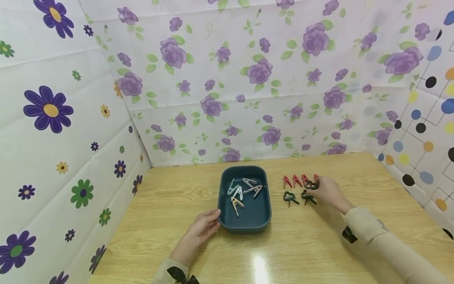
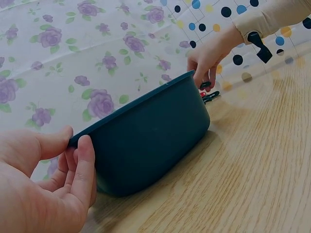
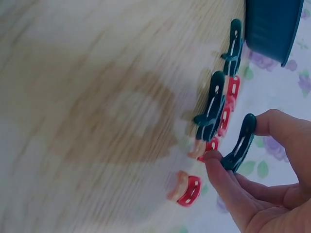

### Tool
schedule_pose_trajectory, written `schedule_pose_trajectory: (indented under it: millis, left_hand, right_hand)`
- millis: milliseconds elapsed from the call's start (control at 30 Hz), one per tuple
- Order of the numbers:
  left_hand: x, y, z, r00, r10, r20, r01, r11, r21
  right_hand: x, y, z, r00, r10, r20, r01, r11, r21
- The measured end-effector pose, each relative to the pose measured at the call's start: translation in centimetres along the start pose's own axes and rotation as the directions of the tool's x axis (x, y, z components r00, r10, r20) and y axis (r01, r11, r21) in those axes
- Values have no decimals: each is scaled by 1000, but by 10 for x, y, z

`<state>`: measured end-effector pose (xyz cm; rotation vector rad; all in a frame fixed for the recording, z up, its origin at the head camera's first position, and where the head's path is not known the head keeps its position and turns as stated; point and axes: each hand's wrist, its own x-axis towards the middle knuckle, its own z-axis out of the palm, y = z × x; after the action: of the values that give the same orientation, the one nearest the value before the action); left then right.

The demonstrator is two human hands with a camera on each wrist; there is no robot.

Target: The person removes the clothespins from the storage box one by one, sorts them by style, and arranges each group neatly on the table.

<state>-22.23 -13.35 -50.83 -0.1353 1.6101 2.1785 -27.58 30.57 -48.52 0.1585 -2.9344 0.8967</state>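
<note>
No text, label, brand, number or sign can be read

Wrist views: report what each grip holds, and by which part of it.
The right grip pinches a dark green clip at its two visible ends; the left grip holds the teal tub by its rim, toward the near-left corner.

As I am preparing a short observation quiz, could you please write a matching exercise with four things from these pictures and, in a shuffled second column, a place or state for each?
Column one
1. Left grip
2. Red clips
3. Right grip
4. Pale yellow clip

Column two
A. Pinching a dark green clip
B. Lying inside the dark blue tub
C. Holding the tub's rim
D. In a row on the table

Pairs: 1-C, 2-D, 3-A, 4-B
</note>
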Motion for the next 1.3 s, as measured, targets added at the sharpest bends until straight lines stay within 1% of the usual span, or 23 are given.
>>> schedule_pose_trajectory:
  millis: [267,467,700,833,1067,1200,1300]
  left_hand:
    - [-1,1,0,1000,4,2,-4,1000,1]
    - [-1,2,1,1000,4,1,-4,1000,-9]
    - [-2,0,0,1000,12,-9,-12,1000,-3]
    - [-2,0,0,1000,2,-17,-2,1000,0]
    - [-2,-1,1,1000,-3,5,3,1000,-3]
    - [-1,0,2,1000,-10,4,10,1000,-9]
    - [-1,1,4,1000,-12,3,12,1000,-6]
  right_hand:
    - [-5,8,-7,998,48,37,-48,999,0]
    - [-9,15,-10,998,48,36,-47,998,-38]
    - [-13,25,-10,997,78,23,-75,993,-93]
    - [-15,31,-7,996,83,25,-81,992,-95]
    - [-19,35,-6,995,97,10,-96,991,-93]
    - [-22,35,-8,994,104,14,-102,990,-96]
    - [-22,34,-9,996,82,-21,-83,992,-91]
